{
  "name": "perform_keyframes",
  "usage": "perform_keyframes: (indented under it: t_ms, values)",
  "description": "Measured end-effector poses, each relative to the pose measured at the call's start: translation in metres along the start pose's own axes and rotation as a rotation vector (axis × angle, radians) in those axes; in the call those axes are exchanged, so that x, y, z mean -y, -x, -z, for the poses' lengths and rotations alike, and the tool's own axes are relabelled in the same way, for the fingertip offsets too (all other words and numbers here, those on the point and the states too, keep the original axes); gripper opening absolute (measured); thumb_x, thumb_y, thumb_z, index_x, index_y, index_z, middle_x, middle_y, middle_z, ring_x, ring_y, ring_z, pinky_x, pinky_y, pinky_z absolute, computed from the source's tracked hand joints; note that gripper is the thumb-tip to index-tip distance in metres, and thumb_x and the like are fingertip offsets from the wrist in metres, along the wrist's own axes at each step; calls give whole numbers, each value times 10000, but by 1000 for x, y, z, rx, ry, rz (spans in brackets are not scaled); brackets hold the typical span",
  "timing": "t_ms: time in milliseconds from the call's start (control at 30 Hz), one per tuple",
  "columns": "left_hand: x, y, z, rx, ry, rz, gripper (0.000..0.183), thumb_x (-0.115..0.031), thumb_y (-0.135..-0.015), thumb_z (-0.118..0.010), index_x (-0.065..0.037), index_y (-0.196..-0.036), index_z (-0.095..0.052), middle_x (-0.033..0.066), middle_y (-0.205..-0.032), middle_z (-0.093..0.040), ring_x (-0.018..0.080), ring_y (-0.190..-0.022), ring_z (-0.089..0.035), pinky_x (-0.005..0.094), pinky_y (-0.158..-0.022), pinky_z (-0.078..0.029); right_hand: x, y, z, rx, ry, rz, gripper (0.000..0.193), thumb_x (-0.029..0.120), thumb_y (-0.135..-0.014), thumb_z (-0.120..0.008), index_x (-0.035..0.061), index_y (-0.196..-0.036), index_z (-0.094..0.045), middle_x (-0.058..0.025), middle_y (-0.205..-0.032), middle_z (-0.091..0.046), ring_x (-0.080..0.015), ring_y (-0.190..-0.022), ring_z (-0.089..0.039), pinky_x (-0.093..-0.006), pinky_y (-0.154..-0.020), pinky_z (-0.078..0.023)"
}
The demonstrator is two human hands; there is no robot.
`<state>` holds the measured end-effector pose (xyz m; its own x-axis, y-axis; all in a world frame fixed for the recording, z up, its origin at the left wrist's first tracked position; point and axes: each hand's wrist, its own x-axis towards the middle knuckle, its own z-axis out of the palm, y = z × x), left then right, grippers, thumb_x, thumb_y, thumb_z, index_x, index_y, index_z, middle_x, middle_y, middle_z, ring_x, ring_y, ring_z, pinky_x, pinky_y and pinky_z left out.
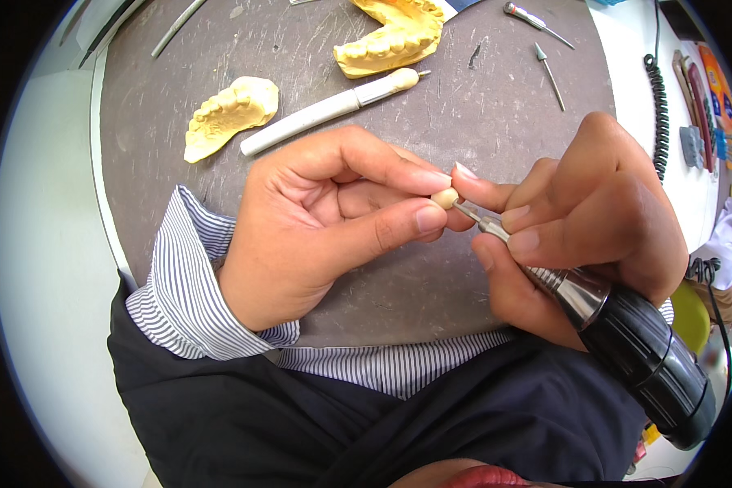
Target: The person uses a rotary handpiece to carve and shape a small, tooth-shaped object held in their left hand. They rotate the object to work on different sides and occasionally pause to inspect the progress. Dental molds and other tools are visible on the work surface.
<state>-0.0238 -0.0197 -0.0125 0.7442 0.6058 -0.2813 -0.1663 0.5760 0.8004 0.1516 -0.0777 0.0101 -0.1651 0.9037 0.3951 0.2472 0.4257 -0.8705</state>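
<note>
A small cast (229,118) lies leftmost on the brown table (504,106). The left hand (301,232) pinches a cream tooth (444,198) between thumb and fingertips, near mid-view. Beyond it lie a white tool (309,122) and a larger cast (392,45). Farther right lie two burs (550,80). The right hand's (598,215) curled fingers grip a black-and-silver handpiece (647,358), its bit at the tooth; contact is unclear.
</note>
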Motion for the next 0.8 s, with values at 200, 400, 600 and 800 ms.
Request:
perform_keyframes:
  t_ms: [200, 400, 600, 800]
  values:
    - [1, 2, 0, -29, -6, 7, 149, 77, -763, -545, 16, -897, -519, 169, -961, -552, 197, -855, -586, 290, -744, -505, 1, -4, 4, 78, 9, -51, 311, -147, -605, -630, 47, -782, -463, -92, -783, -420, -98, -573, -542, -355, -765, -527]
    - [-6, 1, -3, -31, -21, 69, 118, -13, -797, -543, -2, -906, -498, 159, -950, -564, 200, -848, -600, 247, -721, -502, 15, 3, 18, -1, -19, -136, 328, -137, -626, -617, 81, -812, -458, -82, -798, -414, -87, -562, -501, -431, -792, -503]
    - [-7, 2, -3, -23, 5, 79, 124, -11, -807, -524, -14, -924, -484, 162, -950, -566, 198, -838, -609, 229, -710, -503, 17, 6, 17, -72, -12, -171, 332, -127, -638, -608, 102, -817, -448, -63, -785, -391, -77, -562, -472, -476, -808, -484]
    - [-6, 4, -5, -28, 8, 61, 118, 6, -808, -517, -14, -918, -480, 170, -951, -563, 196, -846, -607, 227, -726, -503, 11, 6, 20, 34, -19, -135, 342, -131, -627, -611, 101, -822, -451, -58, -782, -387, -70, -566, -479, -446, -805, -497]
